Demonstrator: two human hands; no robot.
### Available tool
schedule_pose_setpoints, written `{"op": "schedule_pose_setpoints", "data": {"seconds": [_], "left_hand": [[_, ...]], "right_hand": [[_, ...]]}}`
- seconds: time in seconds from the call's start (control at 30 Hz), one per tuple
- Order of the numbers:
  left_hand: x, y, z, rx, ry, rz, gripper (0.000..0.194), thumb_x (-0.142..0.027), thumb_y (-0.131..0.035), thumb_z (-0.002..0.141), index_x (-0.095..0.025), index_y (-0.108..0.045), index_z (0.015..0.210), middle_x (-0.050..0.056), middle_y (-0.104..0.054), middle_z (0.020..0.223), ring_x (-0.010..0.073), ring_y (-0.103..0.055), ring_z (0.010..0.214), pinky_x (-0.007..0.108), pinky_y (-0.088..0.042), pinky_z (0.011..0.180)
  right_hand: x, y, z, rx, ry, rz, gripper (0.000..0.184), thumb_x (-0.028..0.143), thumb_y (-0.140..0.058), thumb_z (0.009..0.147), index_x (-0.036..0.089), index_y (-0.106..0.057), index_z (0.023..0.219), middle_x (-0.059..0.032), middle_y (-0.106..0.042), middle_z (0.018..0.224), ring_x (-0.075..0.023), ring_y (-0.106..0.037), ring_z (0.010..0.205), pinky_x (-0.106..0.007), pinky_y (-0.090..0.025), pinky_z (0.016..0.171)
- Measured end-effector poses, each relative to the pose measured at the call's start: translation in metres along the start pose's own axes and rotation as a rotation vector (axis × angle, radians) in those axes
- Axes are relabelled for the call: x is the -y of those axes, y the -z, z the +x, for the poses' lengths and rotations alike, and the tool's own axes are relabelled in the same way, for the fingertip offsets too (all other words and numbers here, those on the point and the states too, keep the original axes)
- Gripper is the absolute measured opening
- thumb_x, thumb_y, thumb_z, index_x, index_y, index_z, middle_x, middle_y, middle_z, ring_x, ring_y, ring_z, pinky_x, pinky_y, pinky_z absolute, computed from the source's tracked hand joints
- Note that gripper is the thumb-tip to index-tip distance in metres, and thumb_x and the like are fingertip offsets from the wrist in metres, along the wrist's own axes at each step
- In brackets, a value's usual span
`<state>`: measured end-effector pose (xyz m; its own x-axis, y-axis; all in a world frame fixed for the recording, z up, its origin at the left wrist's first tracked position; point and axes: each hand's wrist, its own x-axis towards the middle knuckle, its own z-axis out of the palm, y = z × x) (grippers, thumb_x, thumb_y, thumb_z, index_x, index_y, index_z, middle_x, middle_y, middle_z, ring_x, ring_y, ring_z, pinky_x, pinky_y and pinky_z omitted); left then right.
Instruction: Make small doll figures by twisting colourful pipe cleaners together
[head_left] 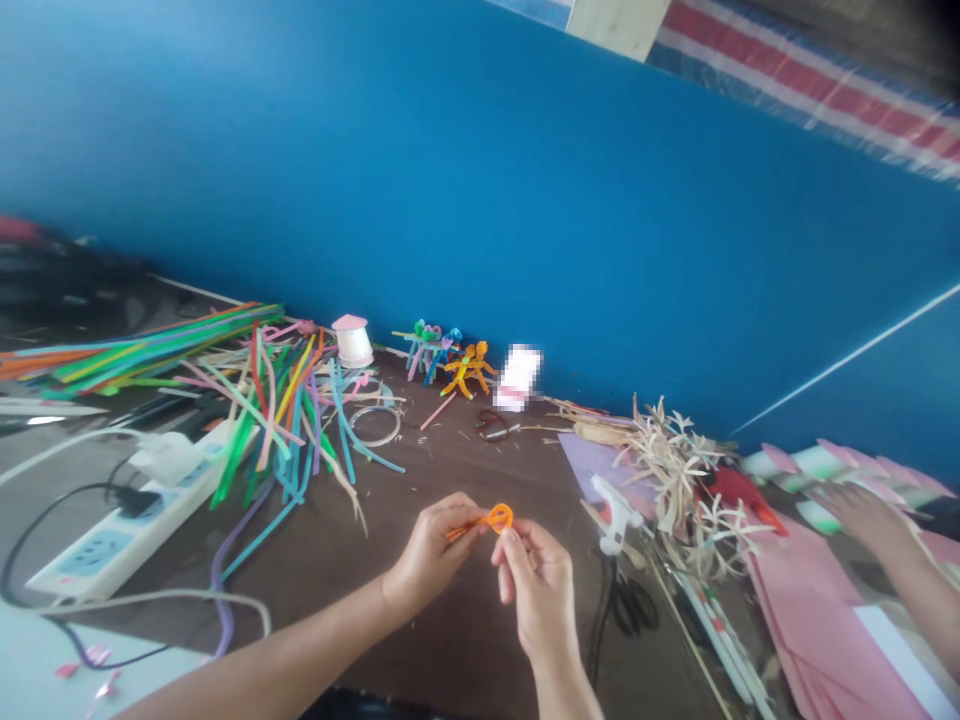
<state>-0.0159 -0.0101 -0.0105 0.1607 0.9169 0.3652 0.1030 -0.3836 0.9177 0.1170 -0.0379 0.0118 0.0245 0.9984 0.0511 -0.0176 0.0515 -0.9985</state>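
An orange pipe cleaner (500, 516), bent into a small loop, is held between both hands above the dark brown table (420, 480). My left hand (442, 545) pinches its straight ends, which lie under the fingers. At the loop's right side, the thumb and fingers of my right hand (534, 575) are closed on it. Beyond the hands, near the wall, stand small figures of twisted pipe cleaners, an orange one (469, 370) and a blue, green and purple group (429, 348).
Loose coloured pipe cleaners (277, 400) and a white power strip (127, 530) with cords lie left. At right are a white glue gun (619, 515), black-handled scissors (631, 600), dried strips (664, 450) and pink paper (810, 610). Another person's hand (862, 515) touches white-and-pink cups.
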Motion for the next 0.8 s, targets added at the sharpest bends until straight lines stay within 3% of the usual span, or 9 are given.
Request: {"op": "schedule_pose_setpoints", "data": {"seconds": [0.13,0.3,0.53,0.67,0.8], "left_hand": [[0.001,-0.002,-0.002,0.035,-0.008,0.000,0.021,-0.027,-0.052,0.080,-0.016,-0.069,0.081,0.004,-0.055,0.066,0.0119,-0.050,0.061,0.021,-0.037,0.057],[-0.004,-0.005,-0.002,0.074,0.131,-0.169,0.027,-0.033,-0.052,0.080,-0.013,-0.066,0.068,0.001,-0.052,0.063,0.0102,-0.047,0.060,0.020,-0.036,0.057],[-0.004,-0.007,-0.002,0.072,0.303,-0.297,0.031,-0.040,-0.055,0.076,-0.012,-0.061,0.063,0.000,-0.051,0.060,0.0101,-0.045,0.058,0.020,-0.035,0.056],[-0.003,-0.006,-0.005,0.101,0.208,-0.121,0.027,-0.035,-0.054,0.077,-0.011,-0.063,0.067,0.000,-0.049,0.060,0.0103,-0.043,0.058,0.020,-0.033,0.055],[-0.004,-0.003,-0.010,0.157,0.099,0.085,0.022,-0.029,-0.053,0.078,-0.011,-0.064,0.070,0.001,-0.051,0.062,0.0107,-0.045,0.059,0.021,-0.034,0.056]], "right_hand": [[0.005,-0.001,-0.002,-0.002,0.077,-0.075,0.025,0.036,-0.051,0.082,0.015,-0.054,0.068,0.0022,-0.053,0.057,-0.0024,-0.039,0.033,-0.016,-0.027,0.034],[0.005,-0.002,-0.004,-0.009,0.117,-0.104,0.026,0.034,-0.049,0.083,0.015,-0.053,0.066,0.0024,-0.052,0.056,-0.0023,-0.038,0.033,-0.016,-0.028,0.034],[0.006,0.004,0.000,-0.132,0.139,-0.195,0.014,0.030,-0.052,0.080,0.016,-0.054,0.083,0.0020,-0.054,0.062,-0.0041,-0.042,0.034,-0.016,-0.032,0.032],[0.008,0.007,0.004,-0.070,0.248,-0.370,0.021,0.017,-0.051,0.076,0.016,-0.056,0.097,-0.0025,-0.059,0.076,-0.0070,-0.050,0.045,-0.019,-0.043,0.042],[0.007,0.009,0.005,-0.040,0.402,-0.478,0.026,0.008,-0.045,0.075,0.017,-0.061,0.094,-0.0054,-0.060,0.084,-0.0111,-0.057,0.061,-0.022,-0.048,0.055]]}}
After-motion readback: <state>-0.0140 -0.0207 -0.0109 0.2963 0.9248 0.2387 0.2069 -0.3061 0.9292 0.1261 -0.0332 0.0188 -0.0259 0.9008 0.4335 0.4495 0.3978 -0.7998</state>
